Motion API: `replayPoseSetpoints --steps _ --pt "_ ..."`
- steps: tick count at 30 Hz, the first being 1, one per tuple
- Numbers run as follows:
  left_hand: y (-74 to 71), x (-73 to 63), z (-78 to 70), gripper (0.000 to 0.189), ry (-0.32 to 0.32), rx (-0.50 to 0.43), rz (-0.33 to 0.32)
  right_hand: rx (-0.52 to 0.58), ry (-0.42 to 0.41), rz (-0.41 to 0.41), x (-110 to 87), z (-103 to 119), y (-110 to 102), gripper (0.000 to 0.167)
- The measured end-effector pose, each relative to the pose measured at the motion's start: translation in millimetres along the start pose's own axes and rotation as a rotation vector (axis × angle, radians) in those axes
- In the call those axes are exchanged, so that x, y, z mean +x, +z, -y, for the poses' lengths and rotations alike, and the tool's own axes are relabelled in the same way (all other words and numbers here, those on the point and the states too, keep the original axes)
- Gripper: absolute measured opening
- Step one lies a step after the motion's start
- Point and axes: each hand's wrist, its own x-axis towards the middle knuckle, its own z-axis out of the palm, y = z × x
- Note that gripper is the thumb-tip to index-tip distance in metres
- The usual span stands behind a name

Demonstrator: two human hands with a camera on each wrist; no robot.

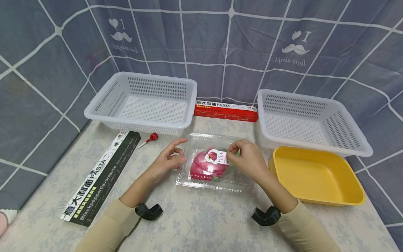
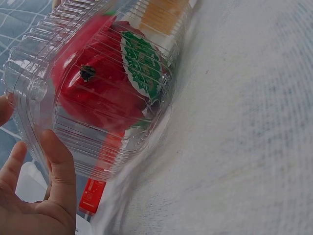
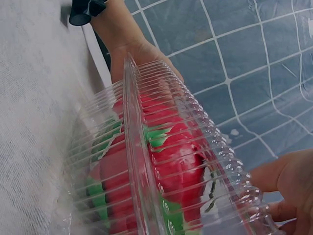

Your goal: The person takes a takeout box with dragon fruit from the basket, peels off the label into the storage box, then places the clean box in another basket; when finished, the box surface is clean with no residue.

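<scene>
A clear plastic clamshell box [image 1: 201, 138] lies on the table in front of me, with a pink-red dragon fruit [image 1: 201, 168] with green tips inside. On its lid is a white label [image 1: 217, 156] picturing a fruit. My right hand [image 1: 248, 159] pinches the label's right end between thumb and index finger. At the box's left side is my left hand [image 1: 167, 159], fingers spread and loosely bent. In the left wrist view its thumb [image 2: 59, 169] rests against the box's rim. A green leaf-shaped sticker [image 2: 142, 63] shows on the fruit there.
White baskets stand at back left [image 1: 185, 120] and back right [image 1: 315, 143], a red pasta box [image 1: 225, 112] between them. A yellow bin [image 1: 318, 201] is to the right. Leftward lie a black pasta box [image 1: 104, 178] and a red lollipop [image 1: 153, 136].
</scene>
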Motion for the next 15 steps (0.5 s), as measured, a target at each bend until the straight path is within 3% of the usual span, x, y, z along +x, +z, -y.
replayPoseSetpoints --steps 15 --pt "0.1 -0.4 -0.7 0.062 0.003 0.001 0.002 -0.027 0.043 0.040 0.6 -1.3 0.1 0.010"
